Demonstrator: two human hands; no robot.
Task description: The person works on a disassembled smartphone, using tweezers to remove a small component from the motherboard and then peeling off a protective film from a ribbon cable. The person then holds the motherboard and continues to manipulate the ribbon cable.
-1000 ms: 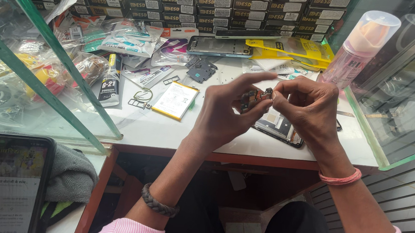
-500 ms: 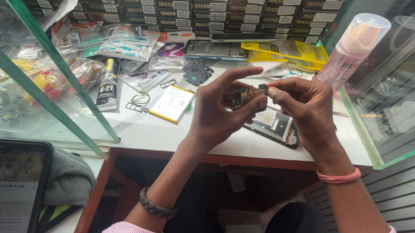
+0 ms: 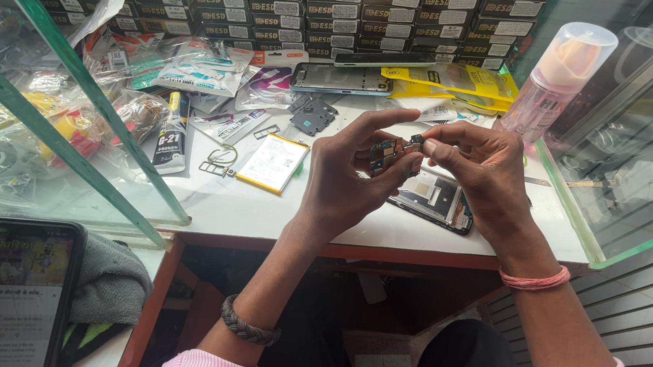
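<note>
Both hands hold a small dark circuit board [image 3: 392, 151] above the white table [image 3: 263, 210]. My left hand [image 3: 350, 174] pinches the board's left side, its index finger stretched out over the top. My right hand [image 3: 480, 171] grips the board's right end with fingertips. Directly below the hands lies an opened phone body [image 3: 434, 200], its inside facing up. A white and yellow phone battery [image 3: 273, 163] rests flat to the left of my left hand.
A phone frame [image 3: 340, 79] and yellow packets [image 3: 456, 81] lie at the back before stacked boxes [image 3: 338, 12]. A pink spray bottle [image 3: 560, 77] stands right. A glue tube [image 3: 171, 130] and plastic bags lie left. Glass panels [image 3: 79, 105] flank the table. A lit phone [image 3: 9, 291] sits lower left.
Both hands lifted the small board slightly up and away from the opened phone. My left index finger has straightened over the board.
</note>
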